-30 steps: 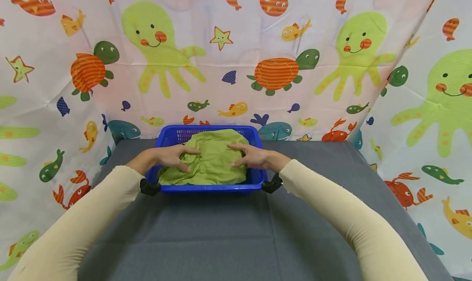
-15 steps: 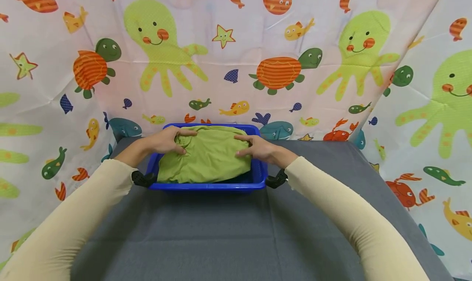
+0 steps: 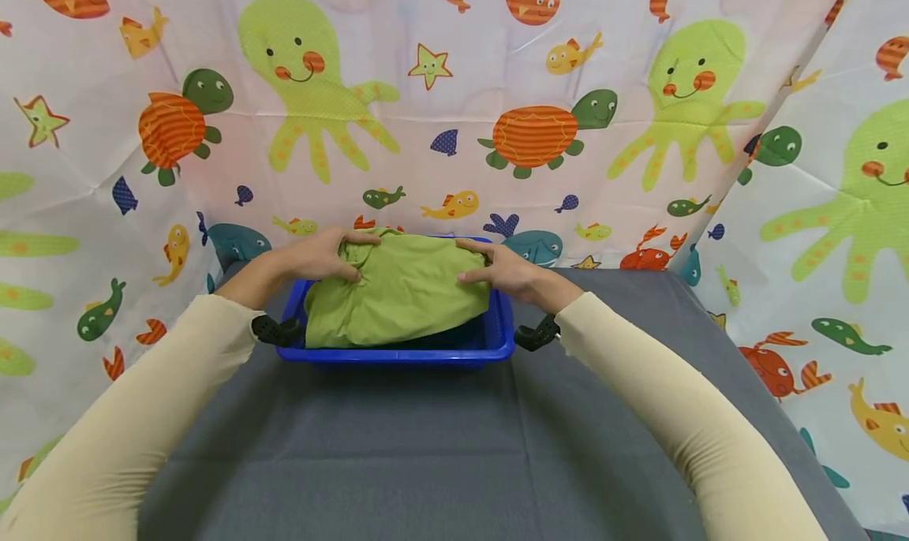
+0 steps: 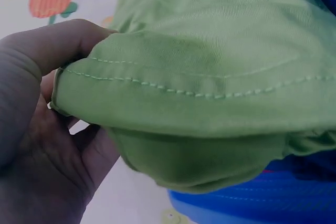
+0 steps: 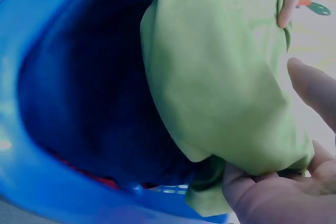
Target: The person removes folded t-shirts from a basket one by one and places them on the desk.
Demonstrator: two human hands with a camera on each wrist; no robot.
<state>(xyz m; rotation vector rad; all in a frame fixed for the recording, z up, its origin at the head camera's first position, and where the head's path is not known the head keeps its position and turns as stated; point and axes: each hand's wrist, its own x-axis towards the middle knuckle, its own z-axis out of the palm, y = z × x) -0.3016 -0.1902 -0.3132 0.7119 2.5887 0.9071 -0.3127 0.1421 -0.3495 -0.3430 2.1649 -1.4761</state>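
Note:
A light green garment (image 3: 405, 289) with a double-stitched hem lies bunched in a blue plastic basket (image 3: 398, 357), its far side lifted over the back rim. My left hand (image 3: 319, 255) grips its left end; in the left wrist view the thumb lies on top and the other fingers curl beneath the stitched hem (image 4: 199, 90). At the right end, my right hand (image 3: 514, 273) holds the cloth between thumb and fingers. The right wrist view shows fingers (image 5: 239, 187) tucked under the cloth, with one digit standing apart from it.
A dark blue basket interior (image 5: 94, 93) shows beside the garment, with a thin red strip (image 5: 89, 174) low along its side. The basket stands at the back of a grey cloth-covered table (image 3: 369, 446). Behind and beside it hangs a white curtain (image 3: 440, 107) printed with sea animals.
Both hands have moved from hovering over the garment to holding its two ends. The far side has risen and the right front part has drawn back, exposing the basket's inside.

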